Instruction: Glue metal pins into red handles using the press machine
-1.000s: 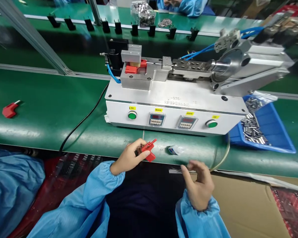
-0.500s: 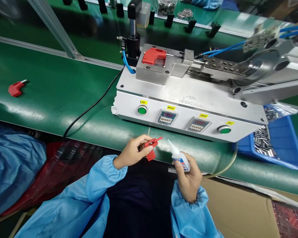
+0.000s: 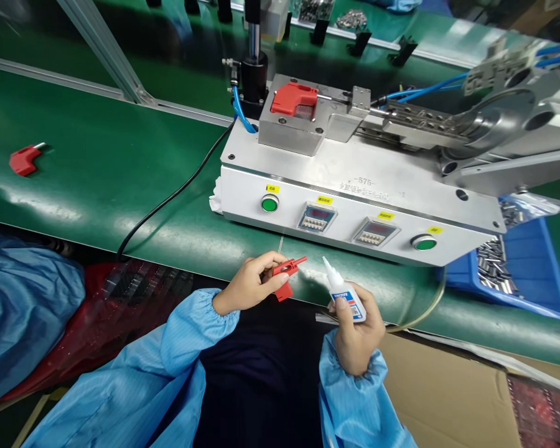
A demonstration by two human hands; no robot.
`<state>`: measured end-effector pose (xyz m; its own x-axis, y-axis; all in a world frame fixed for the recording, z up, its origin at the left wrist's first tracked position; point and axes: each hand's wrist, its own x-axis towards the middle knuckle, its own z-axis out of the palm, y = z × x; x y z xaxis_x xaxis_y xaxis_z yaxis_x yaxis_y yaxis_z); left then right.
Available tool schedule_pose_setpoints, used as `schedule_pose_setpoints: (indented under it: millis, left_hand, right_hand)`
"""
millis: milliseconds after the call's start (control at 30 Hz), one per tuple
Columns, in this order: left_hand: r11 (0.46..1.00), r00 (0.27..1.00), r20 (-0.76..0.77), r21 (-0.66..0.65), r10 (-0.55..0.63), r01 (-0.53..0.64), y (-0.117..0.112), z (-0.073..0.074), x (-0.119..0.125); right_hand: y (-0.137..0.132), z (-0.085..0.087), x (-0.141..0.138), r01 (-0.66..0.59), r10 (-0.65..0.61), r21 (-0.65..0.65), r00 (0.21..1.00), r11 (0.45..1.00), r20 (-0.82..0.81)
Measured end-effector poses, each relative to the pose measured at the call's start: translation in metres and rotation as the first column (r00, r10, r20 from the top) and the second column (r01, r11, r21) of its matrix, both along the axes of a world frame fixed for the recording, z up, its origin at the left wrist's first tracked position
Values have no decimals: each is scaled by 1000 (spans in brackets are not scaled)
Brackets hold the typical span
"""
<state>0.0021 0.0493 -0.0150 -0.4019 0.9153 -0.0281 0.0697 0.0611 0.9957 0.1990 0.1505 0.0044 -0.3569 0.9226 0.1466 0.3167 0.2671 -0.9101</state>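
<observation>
My left hand (image 3: 251,283) is closed on a small red plastic part (image 3: 285,275), held just above the near edge of the green belt (image 3: 98,168). My right hand (image 3: 357,330) grips a small white glue bottle (image 3: 343,296) with its nozzle pointing up and left, a short gap away from the red part. Behind both hands stands a silver machine (image 3: 354,193) with two green buttons and two small displays. Another red part (image 3: 293,101) sits in the machine's metal fixture.
A red part with a metal pin (image 3: 24,158) lies on the belt at far left. A black cable (image 3: 168,199) runs from the machine to the belt's edge. A blue tray of metal pins (image 3: 518,267) sits at right. Cardboard (image 3: 448,392) lies at lower right.
My right hand picked up the glue bottle from the belt and raised it toward the red part. The machine's clamp has lifted off the red part in the fixture.
</observation>
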Motion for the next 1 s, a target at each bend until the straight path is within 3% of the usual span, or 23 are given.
schedule_pose_setpoints:
  millis: [1000]
  left_hand:
    - [1000,1000,-23,18,-17,17,0,1,-2]
  right_hand:
    - [-1,3,-11,-4,4,28,1000,1000,-21]
